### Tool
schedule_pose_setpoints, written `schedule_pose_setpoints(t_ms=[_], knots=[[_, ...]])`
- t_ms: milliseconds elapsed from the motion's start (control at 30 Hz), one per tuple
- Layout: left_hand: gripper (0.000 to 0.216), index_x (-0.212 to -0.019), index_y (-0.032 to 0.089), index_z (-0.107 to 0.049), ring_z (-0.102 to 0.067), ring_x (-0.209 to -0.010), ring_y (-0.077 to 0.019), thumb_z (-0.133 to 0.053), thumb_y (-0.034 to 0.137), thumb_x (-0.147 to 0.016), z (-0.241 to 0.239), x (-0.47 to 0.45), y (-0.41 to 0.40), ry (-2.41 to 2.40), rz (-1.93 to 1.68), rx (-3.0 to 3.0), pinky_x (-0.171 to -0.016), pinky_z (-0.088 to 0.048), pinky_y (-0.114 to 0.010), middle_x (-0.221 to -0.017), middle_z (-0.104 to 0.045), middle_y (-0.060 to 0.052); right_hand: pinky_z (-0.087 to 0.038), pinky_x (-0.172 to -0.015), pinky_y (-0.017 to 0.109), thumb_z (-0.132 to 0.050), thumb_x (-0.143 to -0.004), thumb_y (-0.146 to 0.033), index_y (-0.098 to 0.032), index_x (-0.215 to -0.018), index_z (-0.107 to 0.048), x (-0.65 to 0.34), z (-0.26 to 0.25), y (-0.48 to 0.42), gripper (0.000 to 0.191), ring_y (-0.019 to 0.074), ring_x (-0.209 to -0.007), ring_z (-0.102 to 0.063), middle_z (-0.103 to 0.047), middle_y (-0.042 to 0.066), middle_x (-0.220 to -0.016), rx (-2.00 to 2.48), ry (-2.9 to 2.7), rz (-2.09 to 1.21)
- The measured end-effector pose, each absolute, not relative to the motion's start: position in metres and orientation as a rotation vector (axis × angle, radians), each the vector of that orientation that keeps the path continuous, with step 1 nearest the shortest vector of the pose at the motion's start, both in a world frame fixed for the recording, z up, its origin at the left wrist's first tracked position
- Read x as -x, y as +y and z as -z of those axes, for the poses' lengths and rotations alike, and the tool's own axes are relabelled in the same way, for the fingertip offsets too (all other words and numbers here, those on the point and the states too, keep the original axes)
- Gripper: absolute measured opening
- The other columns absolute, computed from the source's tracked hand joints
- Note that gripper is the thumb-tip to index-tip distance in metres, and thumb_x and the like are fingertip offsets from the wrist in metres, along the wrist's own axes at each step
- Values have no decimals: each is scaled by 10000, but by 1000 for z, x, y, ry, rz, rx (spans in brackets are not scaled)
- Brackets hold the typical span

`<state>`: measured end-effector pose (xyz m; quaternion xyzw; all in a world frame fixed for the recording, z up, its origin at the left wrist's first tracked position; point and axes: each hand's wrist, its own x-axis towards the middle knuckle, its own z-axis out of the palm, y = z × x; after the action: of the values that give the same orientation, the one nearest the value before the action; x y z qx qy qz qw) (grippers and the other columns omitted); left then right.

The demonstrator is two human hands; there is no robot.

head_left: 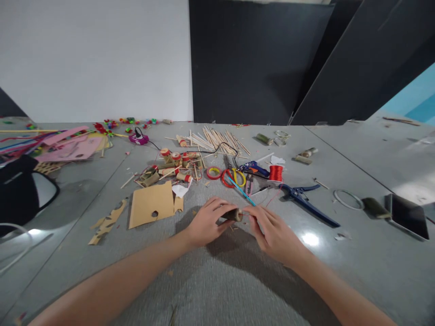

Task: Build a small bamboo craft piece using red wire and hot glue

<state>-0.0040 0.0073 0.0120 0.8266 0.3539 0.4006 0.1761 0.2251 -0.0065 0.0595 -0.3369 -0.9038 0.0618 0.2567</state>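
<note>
Between thumb and fingers, my left hand grips a short bamboo tube, its pale end turned to the right. My right hand is closed in a pinch just beside that end, on what looks like a thin red thread. Behind my right hand stands a spool of red thread, with a strand running down from it towards the hand. A blue pen-like stick lies just beyond my fingertips. Pruning shears with blue handles lie right of my right hand.
Brown cardboard with a hole lies left, below a heap of bamboo pieces. Scissors, red tape and a blue glue gun lie ahead. Thin sticks are scattered behind. A dark tablet-like device lies far right.
</note>
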Motion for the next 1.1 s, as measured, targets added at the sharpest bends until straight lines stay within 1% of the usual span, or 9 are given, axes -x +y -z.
schedule_pose_setpoints(t_ms=[167, 367, 467, 567, 633, 800, 900, 967, 1100], knots=[[378, -1311, 258, -585, -621, -1076, -242, -639, 301, -939, -12, 5, 8, 951, -1130, -2388, -967, -502, -419, -1164, -682, -88, -551, -829, 414, -395, -992, -85, -209, -1289, -490, -223, -60, -6, 335, 249, -961, -634, -665, 97, -1060, 885, -2509, -163], [403, -1324, 245, -566, -620, -1083, -239, -646, 319, -936, -11, 4, 7, 907, -1118, -2421, -962, -496, -416, -1179, -695, -86, -539, -827, 406, -424, -1001, -121, -205, -1303, -484, -221, -59, -6, 319, 241, -942, -638, -670, 93, -1028, 907, -2519, -209], [391, -1301, 244, -583, -635, -1068, -236, -664, 309, -924, -10, 3, 8, 924, -1146, -2391, -956, -503, -417, -1159, -703, -86, -503, -908, 451, -479, -983, -150, -201, -1350, -456, -221, -60, -6, 371, 250, -978, -643, -684, 100, -1060, 917, -2474, -194], [374, -1274, 241, -604, -648, -1057, -240, -679, 310, -914, -9, 3, 9, 942, -1187, -2357, -959, -513, -427, -1141, -710, -92, -408, -1025, 539, -511, -968, -172, -184, -1362, -446, -223, -62, -3, 400, 266, -1021, -637, -685, 121, -1128, 926, -2479, -114], [369, -1264, 237, -610, -645, -1065, -243, -684, 305, -910, -10, 3, 9, 951, -1203, -2334, -967, -516, -429, -1145, -708, -95, -376, -1051, 561, -534, -960, -189, -176, -1367, -447, -226, -63, 0, 417, 285, -1081, -616, -671, 139, -1180, 953, -2501, -92], [370, -1260, 236, -614, -637, -1069, -236, -694, 287, -902, -12, 2, 8, 978, -1191, -2290, -960, -522, -410, -1137, -704, -85, -409, -1033, 528, -539, -980, -234, -217, -1393, -452, -238, -63, 13, 422, 289, -1184, -577, -636, 137, -1300, 1004, -2550, -178], [379, -1262, 236, -616, -639, -1069, -234, -696, 323, -902, -12, 2, 7, 993, -1211, -2284, -957, -520, -402, -1127, -706, -83, -419, -1025, 498, -487, -1015, -270, -256, -1313, -531, -245, -61, 22, 302, 254, -1068, -626, -701, 81, -1157, 1023, -2566, -346], [379, -1260, 236, -618, -640, -1066, -236, -690, 348, -906, -12, 2, 8, 1002, -1209, -2287, -957, -519, -406, -1121, -706, -85, -462, -958, 439, -449, -1032, -304, -258, -1198, -594, -248, -60, 26, 225, 236, -985, -632, -711, 57, -1055, 1065, -2538, -503], [366, -1254, 233, -619, -639, -1067, -244, -680, 351, -912, -13, 2, 8, 1001, -1179, -2294, -955, -518, -415, -1125, -707, -90, -488, -819, 335, -407, -1044, -330, -234, -1042, -603, -249, -58, 28, 217, 204, -906, -613, -674, 54, -987, 1113, -2357, -694]])
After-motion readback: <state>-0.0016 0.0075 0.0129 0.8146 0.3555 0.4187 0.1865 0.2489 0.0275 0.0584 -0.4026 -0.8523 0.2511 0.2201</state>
